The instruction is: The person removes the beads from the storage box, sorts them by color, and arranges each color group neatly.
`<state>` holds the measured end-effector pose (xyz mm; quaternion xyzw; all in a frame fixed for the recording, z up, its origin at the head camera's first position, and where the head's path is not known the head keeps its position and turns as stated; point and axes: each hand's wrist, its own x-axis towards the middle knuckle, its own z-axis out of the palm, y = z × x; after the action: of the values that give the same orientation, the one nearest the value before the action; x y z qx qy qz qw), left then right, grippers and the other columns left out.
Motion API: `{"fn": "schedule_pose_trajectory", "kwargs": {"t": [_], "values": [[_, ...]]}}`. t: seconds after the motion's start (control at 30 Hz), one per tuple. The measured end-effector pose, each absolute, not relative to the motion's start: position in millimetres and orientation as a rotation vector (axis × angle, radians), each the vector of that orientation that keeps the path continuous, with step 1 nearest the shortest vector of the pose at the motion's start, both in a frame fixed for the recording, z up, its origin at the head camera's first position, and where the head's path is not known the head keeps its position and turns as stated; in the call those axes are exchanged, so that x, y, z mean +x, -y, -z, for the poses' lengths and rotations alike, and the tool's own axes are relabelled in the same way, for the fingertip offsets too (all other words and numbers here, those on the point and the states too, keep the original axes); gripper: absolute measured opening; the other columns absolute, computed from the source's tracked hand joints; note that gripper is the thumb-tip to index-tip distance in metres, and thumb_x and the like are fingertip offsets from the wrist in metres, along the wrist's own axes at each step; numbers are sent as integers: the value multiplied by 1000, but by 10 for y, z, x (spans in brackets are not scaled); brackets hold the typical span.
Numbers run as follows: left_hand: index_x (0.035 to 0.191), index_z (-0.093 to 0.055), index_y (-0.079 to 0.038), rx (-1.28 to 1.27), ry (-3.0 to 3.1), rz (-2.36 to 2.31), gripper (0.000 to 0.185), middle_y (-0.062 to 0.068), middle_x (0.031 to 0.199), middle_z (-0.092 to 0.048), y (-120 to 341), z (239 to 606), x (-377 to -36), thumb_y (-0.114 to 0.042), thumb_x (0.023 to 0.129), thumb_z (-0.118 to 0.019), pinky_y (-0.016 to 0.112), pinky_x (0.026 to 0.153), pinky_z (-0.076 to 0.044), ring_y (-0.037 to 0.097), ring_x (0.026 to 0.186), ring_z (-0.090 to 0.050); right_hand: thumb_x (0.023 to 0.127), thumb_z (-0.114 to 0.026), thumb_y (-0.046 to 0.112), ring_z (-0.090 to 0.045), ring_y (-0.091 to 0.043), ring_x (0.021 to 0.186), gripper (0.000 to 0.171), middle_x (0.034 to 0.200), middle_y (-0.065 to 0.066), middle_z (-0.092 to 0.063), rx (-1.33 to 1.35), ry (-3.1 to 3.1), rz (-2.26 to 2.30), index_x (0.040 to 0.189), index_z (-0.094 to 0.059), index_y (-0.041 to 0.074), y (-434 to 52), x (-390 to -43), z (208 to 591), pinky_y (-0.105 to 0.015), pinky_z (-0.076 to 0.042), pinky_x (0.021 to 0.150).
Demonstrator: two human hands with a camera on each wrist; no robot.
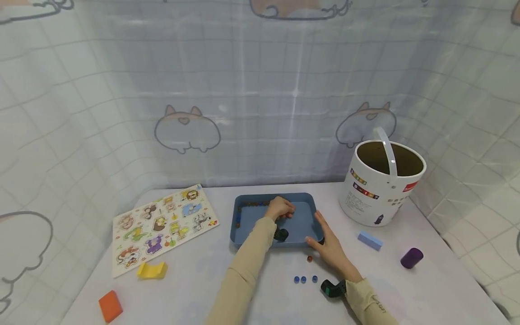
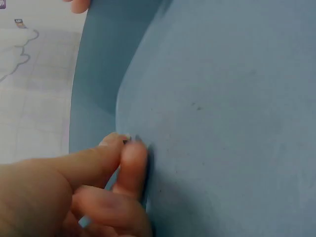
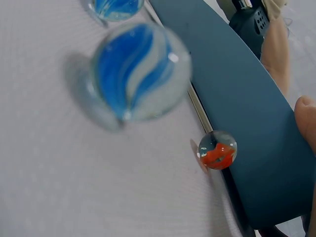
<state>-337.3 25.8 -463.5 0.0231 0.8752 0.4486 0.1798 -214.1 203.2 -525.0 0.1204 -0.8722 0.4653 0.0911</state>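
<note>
Glass marbles in front of and inside the tray are probably hard and slippery, best pinched across the middle, as the curled left hand seems to do, while the spread right hand touches the tray.

Marbles obstruct tray front; gap between tray and bucket.

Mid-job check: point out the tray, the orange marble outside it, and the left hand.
Tray (image 1: 299,222): head view, bare floor.
Orange marble (image 3: 217,150): right wrist view, its middle.
Left hand (image 1: 279,207): head view, back of hand.
</note>
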Motion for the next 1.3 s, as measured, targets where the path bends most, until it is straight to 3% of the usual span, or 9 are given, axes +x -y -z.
{"fn": "schedule_pose_trajectory", "kwargs": {"t": [0.17, 0.37, 0.5, 0.63, 0.77, 0.97, 1.13, 1.3], "values": [[94, -79, -8, 142, -2681, -1127, 12, 9, 80, -74, -263, 4616, -3314, -15, 86, -74, 24, 50, -42, 11, 51, -51, 89, -69, 30, -20, -41, 147, 85, 163, -12, -16, 351, 2581, -1384, 154, -21, 7, -2032, -2146, 5258, -64, -22, 112], [84, -78, -4, 168, -2719, -1073, 8, 12, 76, -74, -228, 4529, -3285, -8, 85, -72, 26, 51, -48, 17, 51, -59, 89, -69, 30, -20, -42, 147, 84, 163, -14, -16, 358, 2577, -1388, 154, -21, 7, -2019, -2143, 5272, -64, -22, 112], [92, -78, -4, 251, -2636, -1170, 12, 14, 87, -75, -124, 4408, -3229, -12, 88, -70, 36, 65, -56, 30, 69, -69, 90, -68, 30, -20, -43, 147, 84, 163, -14, -15, 357, 2589, -1390, 155, -20, 8, -2006, -2129, 5278, -65, -22, 111], [103, -76, -11, 359, -2545, -1315, 19, 10, 100, -73, 19, 4262, -2997, -22, 91, -68, 41, 71, -55, 37, 86, -68, 90, -68, 31, -19, -43, 147, 84, 163, -13, -15, 354, 2587, -1393, 155, -20, 7, -2005, -2126, 5257, -65, -21, 111], [101, -77, -15, 491, -2527, -1359, 17, 4, 99, -72, 122, 4216, -2517, -26, 90, -69, 30, 62, -50, 30, 78, -65, 90, -67, 32, -19, -44, 146, 84, 163, -14, -13, 356, 2606, -1369, 155, -19, 7, -2029, -2130, 5247, -66, -21, 111], [93, -77, -13, 676, -2494, -1304, 10, -5, 85, -72, 106, 4520, -1870, -18, 85, -74, 18, 51, -41, 2, 56, -49, 90, -68, 30, -21, -44, 146, 85, 163, -15, -14, 357, 2602, -1359, 155, -19, 8, -2029, -2117, 5232, -66, -23, 110], [91, -74, -11, 662, -2458, -1334, 13, -6, 77, -69, -20, 4732, -1719, -11, 79, -78, 17, 49, -41, -2, 54, -50, 90, -68, 30, -23, -44, 145, 84, 162, -17, -16, 356, 2590, -1337, 155, -20, 7, -2033, -2128, 5242, -66, -26, 109], [87, -68, -13, 709, -2489, -1283, 20, -7, 75, -68, -105, 4843, -1671, -6, 73, -81, 15, 58, -42, -5, 61, -52, 89, -68, 28, -24, -44, 144, 82, 161, -19, -18, 370, 2567, -1310, 154, -22, 5, -2029, -2151, 5283, -64, -27, 108]]}}
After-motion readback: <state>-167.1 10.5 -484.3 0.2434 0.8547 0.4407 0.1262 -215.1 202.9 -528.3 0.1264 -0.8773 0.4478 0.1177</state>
